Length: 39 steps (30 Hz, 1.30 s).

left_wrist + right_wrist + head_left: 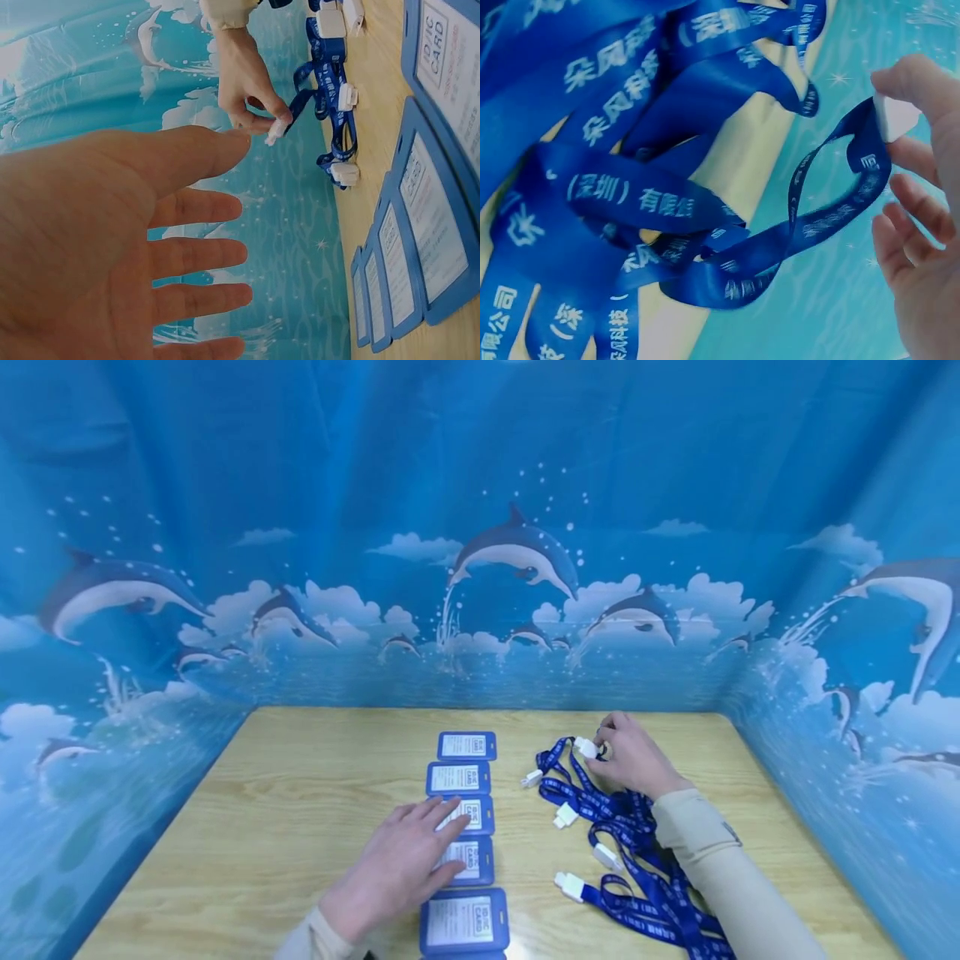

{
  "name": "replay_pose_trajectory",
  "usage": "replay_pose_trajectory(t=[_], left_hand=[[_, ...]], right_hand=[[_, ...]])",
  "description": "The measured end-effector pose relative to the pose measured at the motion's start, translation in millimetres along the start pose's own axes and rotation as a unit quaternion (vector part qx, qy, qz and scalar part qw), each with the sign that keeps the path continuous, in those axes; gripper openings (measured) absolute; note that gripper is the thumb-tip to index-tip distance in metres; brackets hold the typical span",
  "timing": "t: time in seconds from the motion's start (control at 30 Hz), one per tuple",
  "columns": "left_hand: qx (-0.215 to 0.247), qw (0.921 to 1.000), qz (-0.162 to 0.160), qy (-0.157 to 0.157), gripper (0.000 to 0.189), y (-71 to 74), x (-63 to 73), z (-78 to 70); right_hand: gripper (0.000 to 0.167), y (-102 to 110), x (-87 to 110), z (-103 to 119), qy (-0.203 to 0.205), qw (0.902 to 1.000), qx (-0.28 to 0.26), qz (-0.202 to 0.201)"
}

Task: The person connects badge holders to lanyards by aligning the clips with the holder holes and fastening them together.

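Observation:
My right hand (633, 754) pinches the white plastic clip (896, 118) of a blue lanyard (840, 214) between thumb and finger, at the far right of the table. The lanyard's printed strap trails from the clip back into a pile of blue lanyards (637, 818). My left hand (401, 852) is over the column of blue-framed ID card holders (465, 920), its fingers spread and holding nothing. In the left wrist view those fingers are straight and stand apart from the card holders (435, 217). The hand partly hides the middle holders in the head view.
Other white clips (570, 886) stick out from the lanyard pile toward the card column. The wooden table (300, 777) ends at a blue curtain (375, 485) printed with dolphins, which surrounds its back and sides.

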<state>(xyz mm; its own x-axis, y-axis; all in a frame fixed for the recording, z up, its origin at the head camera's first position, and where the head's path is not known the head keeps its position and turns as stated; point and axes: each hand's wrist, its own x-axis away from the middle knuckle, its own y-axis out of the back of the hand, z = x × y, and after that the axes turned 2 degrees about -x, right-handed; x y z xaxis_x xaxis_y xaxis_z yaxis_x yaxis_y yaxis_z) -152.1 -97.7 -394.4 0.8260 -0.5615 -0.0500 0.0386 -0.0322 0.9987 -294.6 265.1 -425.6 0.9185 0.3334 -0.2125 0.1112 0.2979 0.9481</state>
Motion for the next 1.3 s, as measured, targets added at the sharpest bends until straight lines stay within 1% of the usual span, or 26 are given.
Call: replay_pose_trajectory(t=[0.1,0.17,0.3,0.37,0.5,0.67,0.83,1.07,1.17,1.23,1.3], left_hand=[[0.005,0.9999,-0.011,0.006,0.057,2.2,-0.8,2.6],[0.006,0.9998,-0.016,0.011,0.056,3.9,-0.9,4.4],[0.002,0.9996,-0.013,0.024,0.057,7.5,-1.3,7.1],[0.003,0.9995,-0.013,0.028,0.058,8.9,-1.3,7.8],[0.007,0.9994,-0.02,0.026,0.059,11.6,-1.0,8.8],[0.007,0.9993,-0.032,0.021,0.058,12.6,-3.1,11.0],[-0.009,0.999,-0.041,0.014,0.058,15.2,-6.8,13.3],[-0.018,0.999,-0.038,0.012,0.055,21.0,-12.2,15.5],[-0.019,0.999,-0.039,0.009,0.047,16.7,-18.6,20.0],[-0.014,0.9989,-0.043,0.01,0.041,10.1,-25.1,25.4],[-0.006,0.9988,-0.044,0.02,0.038,1.0,-32.0,31.9]], right_hand=[[0.021,4.7,0.8,2.0,-0.008,0.9999,-0.012,-0.009],[0.02,6.5,1.6,2.7,-0.012,0.9995,-0.03,0.001],[0.025,7.2,2.7,3.6,-0.016,0.9973,-0.067,0.024],[0.028,5.8,3.0,3.8,-0.006,0.9967,-0.076,0.025],[0.031,2.2,3.7,6.3,0.006,0.9954,-0.091,0.029],[0.033,-1.3,2.5,10.2,0.003,0.9942,-0.102,0.035],[0.034,-3.0,0.2,11.3,0.001,0.9947,-0.098,0.033],[0.034,-1.3,-3.1,16.1,0.004,0.9938,-0.104,0.039],[0.035,-1.0,-4.6,18.1,0.007,0.9942,-0.102,0.034],[0.035,-1.2,-5.5,19.1,0.011,0.9949,-0.095,0.03],[0.035,-1.0,-6.1,20.4,0.014,0.9954,-0.091,0.028]])
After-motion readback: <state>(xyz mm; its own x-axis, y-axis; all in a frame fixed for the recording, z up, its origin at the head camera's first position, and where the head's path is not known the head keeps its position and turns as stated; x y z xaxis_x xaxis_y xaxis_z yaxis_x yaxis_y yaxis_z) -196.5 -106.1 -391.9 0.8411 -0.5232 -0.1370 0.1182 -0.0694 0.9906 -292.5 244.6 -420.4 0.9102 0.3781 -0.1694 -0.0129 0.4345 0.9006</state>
